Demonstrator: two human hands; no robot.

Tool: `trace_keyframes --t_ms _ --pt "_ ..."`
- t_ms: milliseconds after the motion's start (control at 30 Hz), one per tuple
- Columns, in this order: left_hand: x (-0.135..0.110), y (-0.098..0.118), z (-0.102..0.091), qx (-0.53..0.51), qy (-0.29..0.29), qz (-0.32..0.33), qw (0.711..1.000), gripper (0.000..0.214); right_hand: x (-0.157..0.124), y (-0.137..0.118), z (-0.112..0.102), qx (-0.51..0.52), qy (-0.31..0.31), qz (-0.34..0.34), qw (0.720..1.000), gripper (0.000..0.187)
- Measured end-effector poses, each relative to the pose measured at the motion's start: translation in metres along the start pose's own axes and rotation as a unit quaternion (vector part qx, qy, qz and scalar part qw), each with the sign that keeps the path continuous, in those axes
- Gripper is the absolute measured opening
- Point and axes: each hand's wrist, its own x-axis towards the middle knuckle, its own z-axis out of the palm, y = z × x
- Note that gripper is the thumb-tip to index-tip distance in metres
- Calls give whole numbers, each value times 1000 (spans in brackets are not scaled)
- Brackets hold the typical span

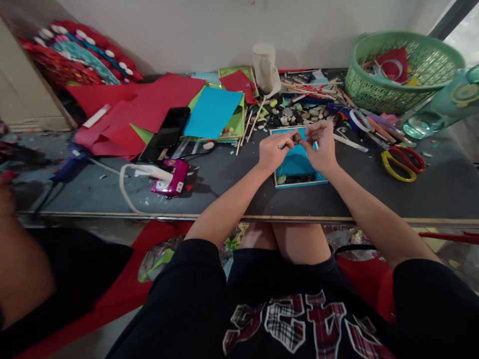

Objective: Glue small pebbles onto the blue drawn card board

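Your left hand [272, 152] and right hand [324, 147] meet over the blue tray [295, 163] on the tabletop [224, 184], the fingertips of both pinched on one small stone [297, 137]. From the stone, loose pebbles [295, 113] lie at 12 o'clock, the scissors [402, 163] at 3 o'clock and the basket [396, 75] at 2 o'clock.

Your left grip [272, 152] and right grip [325, 149] meet over the blue framed board [297, 162] on the surface [374, 194], both pinching a small brownish stone [297, 137] at the fingertips. There's a row of stones [295, 178] along the board's near edge, the pebble pile [295, 113] just behind it, and scissors [402, 162] off to your right.
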Motion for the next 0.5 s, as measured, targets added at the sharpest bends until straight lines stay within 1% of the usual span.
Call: trace_keyframes --t_ms 133,300,400,500 --pt "0 -1 0 11 6 5 1000 30 1 -4 -1 -11 11 0 1000 49" --pt "-1 -1 0 17 -15 -11 1000 30 3 -6 -1 6 -16 -1 1000 41" --pt "-1 0 0 16 -19 -10 1000 30 3 -3 -1 23 -34 -10 999 41" --pt "-1 1 0 15 -15 -2 1000 31 4 -2 -3 22 -55 -2 998 42"
